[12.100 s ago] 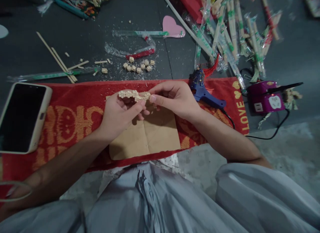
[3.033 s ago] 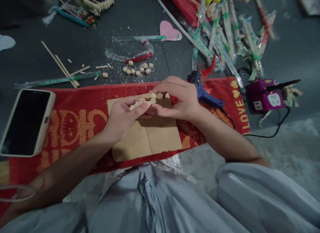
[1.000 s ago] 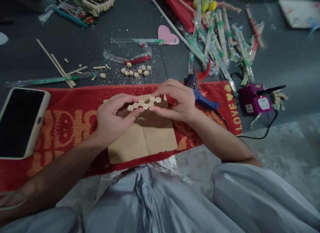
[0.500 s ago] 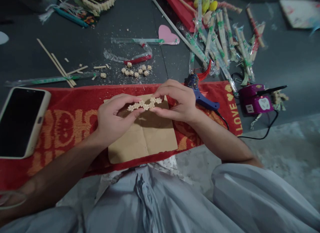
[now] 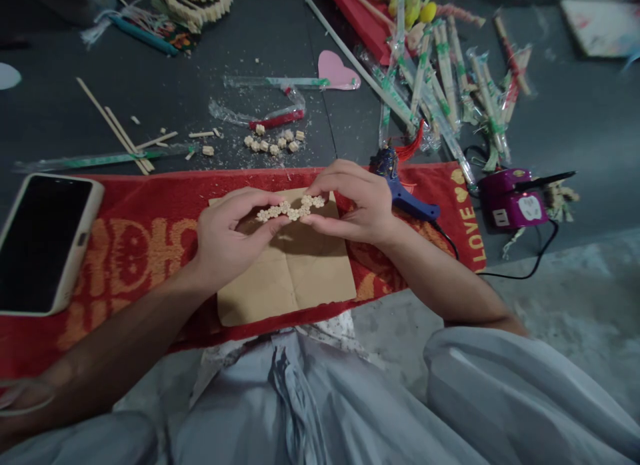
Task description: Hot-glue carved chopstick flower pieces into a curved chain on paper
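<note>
A wavy chain of small pale wooden flower-shaped pieces [image 5: 291, 212] is held between my two hands. My left hand [image 5: 234, 226] pinches its left part between thumb and fingers. On the other end, my right hand [image 5: 351, 200] grips the chain the same way. Beneath lies a creased sheet of brown paper [image 5: 285, 278], spread over a red towel [image 5: 135, 252] with orange lettering. Just beyond the towel sits a cluster of loose flower-shaped pieces [image 5: 274, 148]. Close to my right hand rests a blue glue gun [image 5: 413, 202].
A phone [image 5: 40, 245] lies at the left on the towel. Thin wooden sticks [image 5: 117, 128], a pink paper heart [image 5: 337, 70] and several plastic-wrapped sticks [image 5: 443, 78] cover the dark table. At the right stands a purple power socket [image 5: 513, 198] with a black cable. A finished-looking wooden ring [image 5: 195, 8] is at the back.
Both hands keep their grip on the chain. The whole view has shifted very slightly, and nothing else has visibly moved.
</note>
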The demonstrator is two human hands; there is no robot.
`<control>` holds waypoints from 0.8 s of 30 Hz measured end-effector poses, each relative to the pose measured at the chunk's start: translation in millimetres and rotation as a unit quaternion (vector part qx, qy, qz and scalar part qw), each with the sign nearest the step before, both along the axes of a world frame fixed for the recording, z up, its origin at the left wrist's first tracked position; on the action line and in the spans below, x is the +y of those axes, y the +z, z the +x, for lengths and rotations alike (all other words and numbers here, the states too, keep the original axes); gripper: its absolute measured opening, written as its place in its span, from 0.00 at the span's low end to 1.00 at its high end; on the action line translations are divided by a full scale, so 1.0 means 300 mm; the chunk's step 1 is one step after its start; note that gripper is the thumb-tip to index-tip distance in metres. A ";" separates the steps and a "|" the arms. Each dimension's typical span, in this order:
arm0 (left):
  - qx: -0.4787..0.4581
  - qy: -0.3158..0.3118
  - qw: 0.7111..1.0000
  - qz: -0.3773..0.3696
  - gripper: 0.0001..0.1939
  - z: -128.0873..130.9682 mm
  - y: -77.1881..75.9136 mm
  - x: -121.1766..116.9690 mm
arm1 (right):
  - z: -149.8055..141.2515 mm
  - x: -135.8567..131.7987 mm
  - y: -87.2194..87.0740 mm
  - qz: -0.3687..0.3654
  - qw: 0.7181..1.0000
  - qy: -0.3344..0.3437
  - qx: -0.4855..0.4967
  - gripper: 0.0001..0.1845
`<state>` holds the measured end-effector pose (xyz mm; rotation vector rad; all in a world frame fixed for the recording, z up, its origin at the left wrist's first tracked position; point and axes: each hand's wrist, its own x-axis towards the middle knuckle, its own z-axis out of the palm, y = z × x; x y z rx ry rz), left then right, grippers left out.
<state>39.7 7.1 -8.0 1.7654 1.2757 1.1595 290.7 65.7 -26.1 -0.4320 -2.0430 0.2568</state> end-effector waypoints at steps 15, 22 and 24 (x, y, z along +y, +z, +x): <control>-0.002 -0.008 1.000 0.010 0.09 0.001 -0.005 0.002 | -0.009 0.001 0.010 0.010 1.000 0.003 0.003 0.16; 0.007 -0.008 0.999 0.038 0.09 -0.006 -0.016 0.009 | -0.009 0.001 0.010 0.010 1.000 0.001 0.002 0.12; 0.011 -0.012 0.999 0.047 0.08 -0.006 -0.016 0.009 | -0.010 0.000 0.008 0.013 1.000 0.001 0.009 0.13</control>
